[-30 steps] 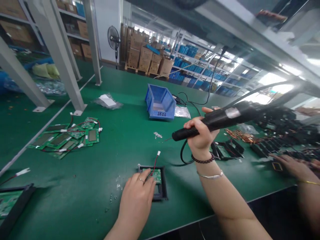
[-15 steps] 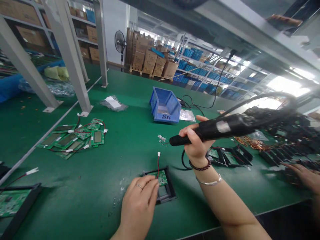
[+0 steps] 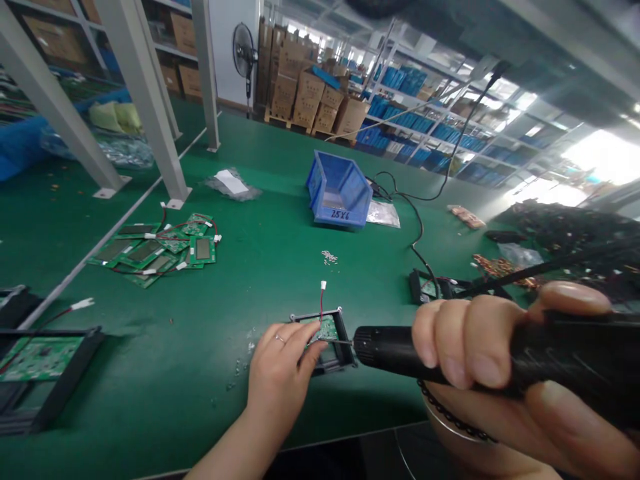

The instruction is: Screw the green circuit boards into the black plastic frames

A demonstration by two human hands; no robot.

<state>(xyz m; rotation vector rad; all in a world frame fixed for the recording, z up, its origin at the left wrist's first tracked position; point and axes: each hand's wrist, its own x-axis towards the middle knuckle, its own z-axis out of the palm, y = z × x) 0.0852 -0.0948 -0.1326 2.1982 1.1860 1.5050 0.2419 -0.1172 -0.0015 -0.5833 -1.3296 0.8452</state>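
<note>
My left hand [image 3: 283, 370] rests on the near left corner of a small black frame [image 3: 345, 347] that holds a green circuit board [image 3: 327, 328] with a red wire and white plug. My right hand [image 3: 505, 373] grips a black electric screwdriver [image 3: 400, 353], close to the camera. Its thin bit lies nearly level and points left at the board, just beside my left fingertips. A few small screws [image 3: 329, 256] lie farther back on the green mat.
A blue bin [image 3: 340, 193] stands at the back centre with a black cable beside it. A pile of green boards [image 3: 160, 248] lies to the left. Another framed board [image 3: 45, 363] sits at the near left. More black frames [image 3: 440, 288] and parts lie to the right.
My right hand has brought the screwdriver down from above the table and toward me; its bit now points at the board. My left hand stays on the frame. The view has tilted down.
</note>
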